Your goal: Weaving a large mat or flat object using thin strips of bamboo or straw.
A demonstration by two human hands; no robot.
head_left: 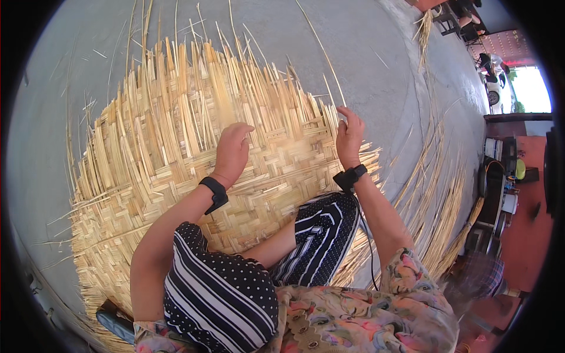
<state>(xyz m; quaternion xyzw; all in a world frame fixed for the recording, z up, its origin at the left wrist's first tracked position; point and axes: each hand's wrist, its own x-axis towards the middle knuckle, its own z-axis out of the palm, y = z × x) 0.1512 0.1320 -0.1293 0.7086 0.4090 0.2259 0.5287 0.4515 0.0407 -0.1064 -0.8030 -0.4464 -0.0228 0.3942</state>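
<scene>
A large mat (pixel 268 197) of flat, pale yellow plant strips lies on the floor in front of me, woven close to my legs and with loose strip ends fanning out at its far side. My left hand (pixel 233 150) is over the middle of the mat, fingers bent to the right. Strips (pixel 222 91) just beyond it are smeared by motion, and its fingertips are partly hidden. Over the mat's right edge, my right hand (pixel 350 136) has its fingers pinched at the near end of a long thin strip (pixel 321 47), which reaches away across the floor.
My bent legs in patterned trousers (pixel 220 288) rest on the near part of the mat. Loose strips (pixel 432 200) lie along the grey floor (pixel 382 65) at right. Beyond them are a cluttered shelf (pixel 491 200) and a blurred person in checked cloth (pixel 479 275).
</scene>
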